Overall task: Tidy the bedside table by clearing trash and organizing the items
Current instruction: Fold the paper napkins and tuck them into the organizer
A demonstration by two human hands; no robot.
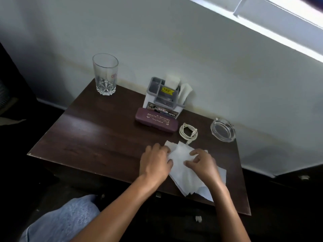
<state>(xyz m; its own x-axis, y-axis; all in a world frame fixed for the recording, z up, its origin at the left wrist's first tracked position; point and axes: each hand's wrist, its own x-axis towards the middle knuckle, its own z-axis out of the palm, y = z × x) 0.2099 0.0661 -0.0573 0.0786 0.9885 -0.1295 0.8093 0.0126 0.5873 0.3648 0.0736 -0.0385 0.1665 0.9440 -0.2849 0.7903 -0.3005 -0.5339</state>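
Note:
White tissue sheets (181, 165) lie spread on the dark wooden bedside table (97, 133), near its front right edge. My left hand (155, 163) rests on the left edge of the tissue, fingers curled over it. My right hand (202, 163) pinches the tissue's upper right part between thumb and fingers. Behind them sit a maroon spectacle case (155, 122), a grey-and-white organizer caddy (163, 95) with tissues tucked at its back, a coiled white cable (188, 131), a glass ashtray (222, 130) and a tall empty drinking glass (105, 74) at the far left corner.
The table stands against a pale wall (174, 41). A knee in blue jeans (66, 219) shows at the lower left. The floor around the table is dark, with a small white scrap (198, 218) below the front edge.

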